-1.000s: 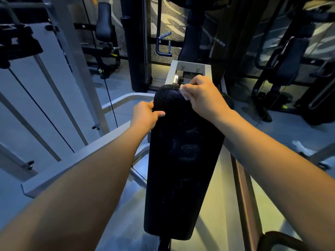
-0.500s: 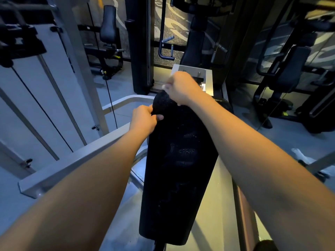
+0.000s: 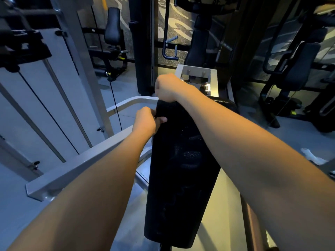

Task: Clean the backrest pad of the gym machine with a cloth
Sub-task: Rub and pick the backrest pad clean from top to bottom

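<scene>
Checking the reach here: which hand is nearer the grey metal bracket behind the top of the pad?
Right. The right hand sits at the pad's top edge, beside the bracket. The left hand grips the pad's left edge, lower down.

The long padded backrest (image 3: 181, 169) was black with a fine bumpy grain and a few pale shiny specks. The metal frame bar (image 3: 85, 160) beside it was light grey, and so was the flat metal bracket (image 3: 213, 78) behind the pad. The floor (image 3: 308, 134) was grey. The far wall panel (image 3: 178, 24) was dark with pale wavy stripes. A small yellow mark (image 3: 293, 112) showed on a black machine.
</scene>
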`<action>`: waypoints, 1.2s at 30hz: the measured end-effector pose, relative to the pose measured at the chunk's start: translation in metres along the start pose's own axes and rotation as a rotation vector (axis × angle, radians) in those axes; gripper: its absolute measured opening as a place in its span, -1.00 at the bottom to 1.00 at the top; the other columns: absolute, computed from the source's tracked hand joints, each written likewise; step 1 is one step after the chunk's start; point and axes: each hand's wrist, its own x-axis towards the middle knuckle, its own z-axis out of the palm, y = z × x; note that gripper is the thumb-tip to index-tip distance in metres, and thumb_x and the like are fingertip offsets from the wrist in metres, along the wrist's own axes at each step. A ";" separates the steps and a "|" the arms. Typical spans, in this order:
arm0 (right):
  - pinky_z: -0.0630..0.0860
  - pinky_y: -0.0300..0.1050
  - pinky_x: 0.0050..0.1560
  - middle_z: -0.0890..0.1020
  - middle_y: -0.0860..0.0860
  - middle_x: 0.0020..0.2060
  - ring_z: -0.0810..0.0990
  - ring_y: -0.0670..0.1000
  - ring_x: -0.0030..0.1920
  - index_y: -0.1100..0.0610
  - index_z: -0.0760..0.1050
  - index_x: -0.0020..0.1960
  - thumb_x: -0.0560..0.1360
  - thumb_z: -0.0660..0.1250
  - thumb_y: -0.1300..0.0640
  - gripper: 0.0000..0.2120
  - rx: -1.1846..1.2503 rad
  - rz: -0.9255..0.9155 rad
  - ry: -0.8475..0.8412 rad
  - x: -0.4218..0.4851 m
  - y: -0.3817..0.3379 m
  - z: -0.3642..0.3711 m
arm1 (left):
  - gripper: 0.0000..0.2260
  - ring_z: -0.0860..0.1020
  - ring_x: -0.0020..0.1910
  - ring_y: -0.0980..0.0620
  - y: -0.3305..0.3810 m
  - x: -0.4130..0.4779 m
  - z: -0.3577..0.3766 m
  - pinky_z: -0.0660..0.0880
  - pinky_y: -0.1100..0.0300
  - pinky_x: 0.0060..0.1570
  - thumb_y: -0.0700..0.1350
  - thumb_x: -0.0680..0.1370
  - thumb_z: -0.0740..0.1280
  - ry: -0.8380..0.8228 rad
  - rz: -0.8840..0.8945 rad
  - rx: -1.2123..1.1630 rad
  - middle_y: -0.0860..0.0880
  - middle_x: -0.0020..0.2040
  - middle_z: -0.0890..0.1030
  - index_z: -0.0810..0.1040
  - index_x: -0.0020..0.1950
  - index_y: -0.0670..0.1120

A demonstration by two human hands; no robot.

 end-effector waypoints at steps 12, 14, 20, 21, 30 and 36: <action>0.31 0.08 0.33 0.44 0.09 0.25 0.33 0.15 0.29 0.10 0.51 0.37 0.66 0.28 -0.02 -0.66 -0.023 -0.140 0.110 -0.078 0.092 0.000 | -0.57 0.37 -0.43 0.06 0.001 -0.009 -0.001 0.25 0.16 -0.43 -0.05 0.54 0.48 0.009 0.014 -0.011 0.00 -0.45 0.36 0.34 -0.39 -0.11; 0.38 0.12 0.28 0.45 0.14 0.23 0.37 0.19 0.25 0.13 0.50 0.41 0.65 0.31 0.06 -0.65 -0.060 -0.154 0.231 -0.079 0.089 0.006 | -0.58 0.35 -0.43 0.08 0.001 -0.010 -0.002 0.26 0.17 -0.43 -0.06 0.55 0.48 0.005 0.015 -0.011 0.01 -0.44 0.35 0.34 -0.39 -0.09; 0.50 0.18 0.06 0.53 0.14 0.16 0.46 0.20 0.13 0.17 0.54 0.18 0.57 0.42 0.06 -0.74 -0.147 -0.204 0.475 -0.077 0.072 0.037 | -0.57 0.34 -0.42 0.12 -0.002 -0.008 0.000 0.27 0.19 -0.39 -0.07 0.54 0.48 0.012 0.017 -0.040 0.03 -0.42 0.33 0.30 -0.38 -0.08; 0.51 0.16 0.05 0.51 0.13 0.19 0.44 0.20 0.15 0.14 0.56 0.16 0.56 0.42 -0.02 -0.72 -0.224 -0.178 0.523 -0.078 0.073 0.040 | -0.58 0.36 -0.41 0.12 -0.003 -0.006 0.001 0.30 0.18 -0.36 -0.07 0.54 0.48 0.007 0.014 -0.045 0.03 -0.40 0.35 0.33 -0.38 -0.08; 0.44 0.04 -0.01 0.59 0.08 -0.15 0.50 0.10 -0.07 0.17 0.60 -0.11 0.63 0.32 0.03 -0.76 0.224 -0.123 0.536 -0.084 0.069 0.024 | -0.67 0.50 -0.33 0.05 -0.006 -0.002 0.000 0.36 0.16 -0.32 0.00 0.53 0.49 -0.009 0.028 -0.025 -0.03 -0.34 0.50 0.58 -0.15 -0.28; 0.33 -0.10 -0.05 0.56 0.15 -0.02 0.51 0.11 -0.02 0.23 0.58 0.04 0.66 0.29 0.08 -0.79 0.363 0.201 0.422 -0.071 0.086 0.004 | -0.68 0.48 -0.31 0.03 -0.003 -0.003 0.000 0.32 0.17 -0.35 -0.01 0.54 0.47 -0.010 0.028 0.008 -0.01 -0.35 0.47 0.47 -0.31 -0.12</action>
